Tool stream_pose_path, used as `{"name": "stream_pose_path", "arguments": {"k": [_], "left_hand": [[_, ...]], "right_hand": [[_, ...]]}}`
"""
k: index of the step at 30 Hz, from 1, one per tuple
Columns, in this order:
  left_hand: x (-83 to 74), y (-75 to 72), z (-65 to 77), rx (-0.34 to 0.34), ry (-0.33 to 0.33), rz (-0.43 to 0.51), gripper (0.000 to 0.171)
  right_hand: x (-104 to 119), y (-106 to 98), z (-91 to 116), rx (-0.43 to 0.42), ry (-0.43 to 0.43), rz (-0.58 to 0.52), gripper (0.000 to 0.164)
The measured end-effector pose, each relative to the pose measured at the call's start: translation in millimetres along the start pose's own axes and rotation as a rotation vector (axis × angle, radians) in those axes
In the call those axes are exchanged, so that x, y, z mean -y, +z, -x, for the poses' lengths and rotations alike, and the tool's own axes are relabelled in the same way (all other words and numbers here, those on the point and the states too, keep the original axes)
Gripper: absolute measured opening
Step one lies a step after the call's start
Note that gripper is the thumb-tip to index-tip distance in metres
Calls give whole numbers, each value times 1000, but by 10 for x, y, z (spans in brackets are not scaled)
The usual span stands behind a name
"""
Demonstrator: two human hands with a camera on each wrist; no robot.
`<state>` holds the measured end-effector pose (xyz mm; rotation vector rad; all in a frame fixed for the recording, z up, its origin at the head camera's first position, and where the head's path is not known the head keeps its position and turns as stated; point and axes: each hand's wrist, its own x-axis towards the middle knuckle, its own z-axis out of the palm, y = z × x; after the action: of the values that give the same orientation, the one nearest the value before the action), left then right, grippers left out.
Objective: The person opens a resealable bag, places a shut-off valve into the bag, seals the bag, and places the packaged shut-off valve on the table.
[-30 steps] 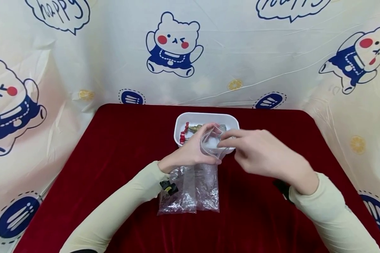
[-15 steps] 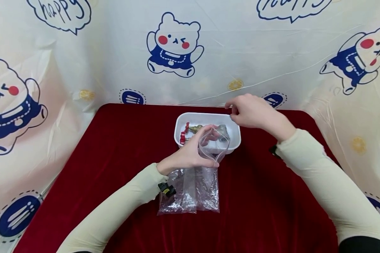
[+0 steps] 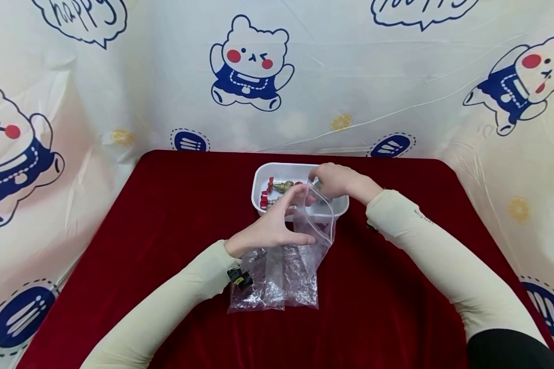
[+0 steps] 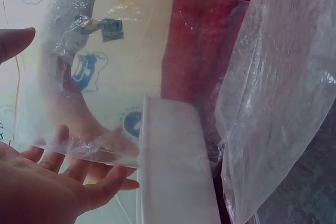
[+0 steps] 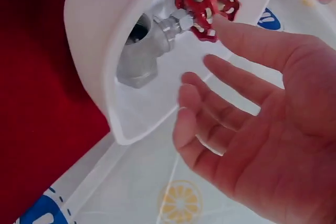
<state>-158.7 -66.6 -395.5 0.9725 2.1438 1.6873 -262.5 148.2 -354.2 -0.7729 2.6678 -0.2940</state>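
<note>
My left hand [image 3: 273,225] is spread beside the mouth of a clear zip bag [image 3: 320,218], thumb and fingers well apart. In the left wrist view its fingertips [image 4: 113,179] lie at the lower edge of the clear film; whether they touch it I cannot tell. My right hand [image 3: 334,179] is over the right side of a white plastic tray [image 3: 258,177]. The right wrist view has its fingers loosely bent, with the thumb close to the red handwheel [image 5: 198,4] of a grey metal valve [image 5: 139,59]. Contact there is uncertain. A brass valve [image 3: 283,186] lies further left in the tray.
Flat clear plastic bags [image 3: 272,287] lie in front of the tray, below my left hand. Red velvet cloth [image 3: 180,215] covers the table. A white printed curtain [image 3: 166,77] rises behind and at both sides.
My right hand went from the bag's mouth up past the tray's far right corner, then down into the tray. The left hand's fingers spread wider, and the bag's mouth tilted to the right.
</note>
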Motion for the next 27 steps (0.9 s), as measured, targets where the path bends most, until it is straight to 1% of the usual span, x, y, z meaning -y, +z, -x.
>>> {"name": "stream_pose_path", "arguments": {"k": [3, 6, 9, 11, 13, 16, 19, 21, 23, 25, 27], "left_hand": [[14, 7, -4, 10, 14, 27, 107], [17, 1, -4, 20, 17, 28, 113], [9, -2, 2, 7, 7, -2, 121], [1, 20, 11, -8, 10, -27, 128], [-16, 73, 23, -28, 11, -50, 137], [-59, 198, 32, -66, 24, -81, 153], [-107, 323, 35, -94, 10, -100, 164], [-126, 373, 28, -100, 4, -86, 166], [-129, 389, 21, -97, -3, -63, 164], [-122, 373, 21, -83, -4, -44, 161], [-108, 339, 19, -66, -3, -35, 157]], "right_hand": [[44, -93, 157, -26, -54, -89, 32], [142, -267, 435, -64, -66, -260, 29], [282, -437, 745, -94, -24, -397, 36], [374, -497, 900, -91, -2, -440, 43], [458, -511, 989, -80, 8, -456, 45], [565, -476, 1012, -68, 21, -451, 42], [625, -430, 966, -96, 36, -432, 35], [640, -410, 934, -117, 41, -419, 32], [635, -398, 914, -116, 28, -405, 31], [618, -397, 909, -95, 12, -393, 32], [573, -416, 914, -54, -3, -396, 37]]}}
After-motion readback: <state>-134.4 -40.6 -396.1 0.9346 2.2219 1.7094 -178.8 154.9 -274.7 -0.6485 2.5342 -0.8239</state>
